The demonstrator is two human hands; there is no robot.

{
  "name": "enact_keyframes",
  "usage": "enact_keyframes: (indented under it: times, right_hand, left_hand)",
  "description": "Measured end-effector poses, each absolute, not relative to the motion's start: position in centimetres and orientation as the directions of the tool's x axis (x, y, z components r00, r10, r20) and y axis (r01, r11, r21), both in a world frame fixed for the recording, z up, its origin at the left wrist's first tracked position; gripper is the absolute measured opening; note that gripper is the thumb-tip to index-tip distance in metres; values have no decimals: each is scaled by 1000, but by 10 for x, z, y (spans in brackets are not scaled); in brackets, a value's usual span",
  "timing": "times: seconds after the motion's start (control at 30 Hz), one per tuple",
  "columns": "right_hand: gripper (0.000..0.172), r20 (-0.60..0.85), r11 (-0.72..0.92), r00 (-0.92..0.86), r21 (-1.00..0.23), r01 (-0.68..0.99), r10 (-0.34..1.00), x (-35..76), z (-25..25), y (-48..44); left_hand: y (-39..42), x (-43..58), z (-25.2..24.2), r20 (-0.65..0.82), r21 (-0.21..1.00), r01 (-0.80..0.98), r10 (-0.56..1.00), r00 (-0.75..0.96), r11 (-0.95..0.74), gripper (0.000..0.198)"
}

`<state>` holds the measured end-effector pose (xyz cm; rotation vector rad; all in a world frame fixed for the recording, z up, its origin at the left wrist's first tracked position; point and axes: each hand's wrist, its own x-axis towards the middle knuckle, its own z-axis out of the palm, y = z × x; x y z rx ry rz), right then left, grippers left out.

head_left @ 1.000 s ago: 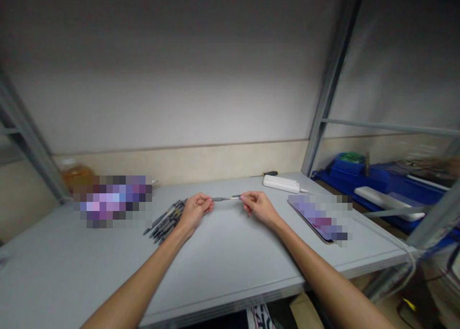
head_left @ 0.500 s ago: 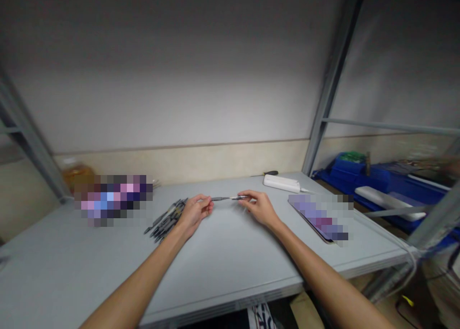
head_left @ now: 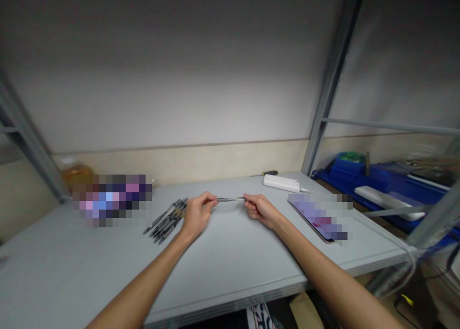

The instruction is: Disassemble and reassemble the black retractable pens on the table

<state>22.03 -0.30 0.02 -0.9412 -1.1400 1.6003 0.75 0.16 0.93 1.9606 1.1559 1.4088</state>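
Observation:
My left hand (head_left: 197, 215) pinches one end of a slim grey pen (head_left: 225, 199) between thumb and fingertips, above the middle of the table (head_left: 230, 257). At the pen's other end, my right hand (head_left: 263, 210) is closed with its fingers curled in, gripping a dark end piece. A pale, thin stretch shows between the two hands; whether the parts are joined there I cannot tell. Just left of my left hand lies a loose pile of dark grey pens (head_left: 166, 221), partly hidden behind that hand.
A phone (head_left: 312, 218), its screen blurred out, lies right of my right hand. Behind it are a white power strip (head_left: 281, 182) with a cord and a screwdriver (head_left: 271, 173). A pixelated object (head_left: 111, 199) stands back left. Blue trays (head_left: 345, 168) sit beyond the metal post.
Both hands have shifted slightly to the right. My right hand's fingers have curled in tighter around its end of the pen, and my left hand has turned a little.

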Motion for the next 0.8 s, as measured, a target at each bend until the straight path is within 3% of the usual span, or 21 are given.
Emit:
enact_keyframes:
  times: [0.27,0.4,0.53,0.63,0.8]
  right_hand:
    - [38,-296,-471,-497,-839,-273,815,227,1,2]
    - [32,-176,-273,-336,-924,-269,925,223,3,-1]
    - [32,6,-25,-187,-986,-167,982,217,2,-3]
    - [34,48,37,-159,-997,-75,986,214,2,-4]
    - [33,39,29,-182,-998,-54,983,213,1,-6]
  left_hand:
    - [-2,2,10,645,631,335,713,275,-700,13]
    - [-1,3,11,619,656,365,748,241,-660,10]
    - [6,5,8,416,840,253,869,270,-481,21]
    - [12,5,3,285,927,138,896,341,-348,27]
    - [13,6,1,356,898,193,911,209,-395,22]
